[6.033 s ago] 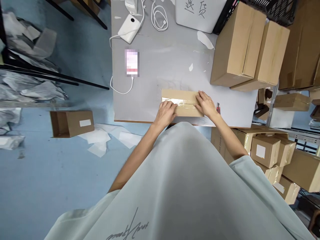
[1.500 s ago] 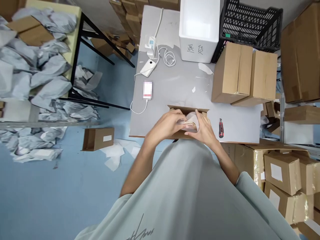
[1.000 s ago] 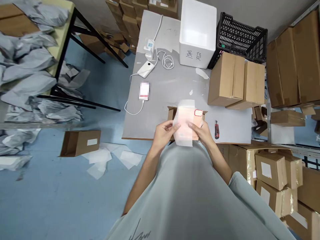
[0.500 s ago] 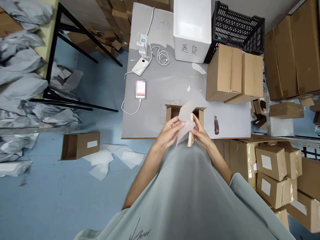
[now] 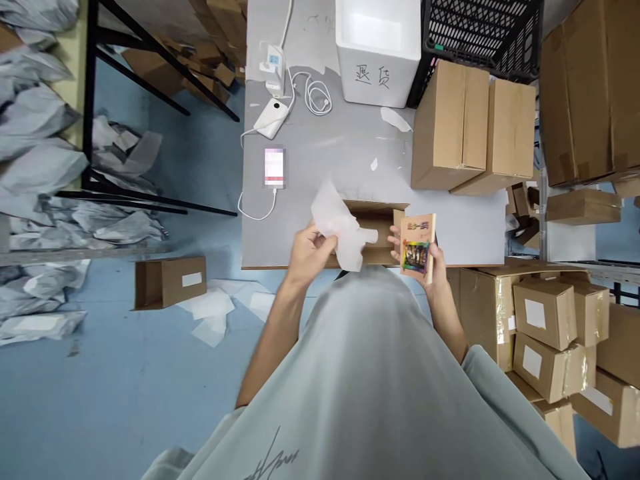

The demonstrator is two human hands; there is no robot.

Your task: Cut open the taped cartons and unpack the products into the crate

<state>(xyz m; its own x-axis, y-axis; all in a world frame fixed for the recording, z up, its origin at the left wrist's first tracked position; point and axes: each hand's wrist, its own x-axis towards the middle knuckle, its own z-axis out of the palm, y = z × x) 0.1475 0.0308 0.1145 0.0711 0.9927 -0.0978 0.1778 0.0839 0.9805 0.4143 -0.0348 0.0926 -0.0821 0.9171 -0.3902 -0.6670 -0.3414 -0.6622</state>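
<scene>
My left hand (image 5: 311,255) pinches a crumpled sheet of thin white wrapping paper (image 5: 345,233), which hangs over the left part of an open cardboard box (image 5: 377,205). In my right hand (image 5: 436,265) is a small book (image 5: 418,248) with an orange-pink cover and a dark, rainbow-edged picture. My thumb lies along its right edge, and the other fingertips show past its left edge. The box stands at the table's front edge between my hands, and its inside is partly hidden by the paper.
A phone (image 5: 274,165) and a white power bank (image 5: 271,119) with cables lie at the table's left. Behind are a white foam box (image 5: 373,77), a black crate (image 5: 480,33) and two cartons (image 5: 450,127). Another open box (image 5: 170,281) and loose paper (image 5: 213,310) lie on the floor.
The paper has come away from the book. My left hand has moved left with the paper, my right hand to the right with the book, whose cover now faces up.
</scene>
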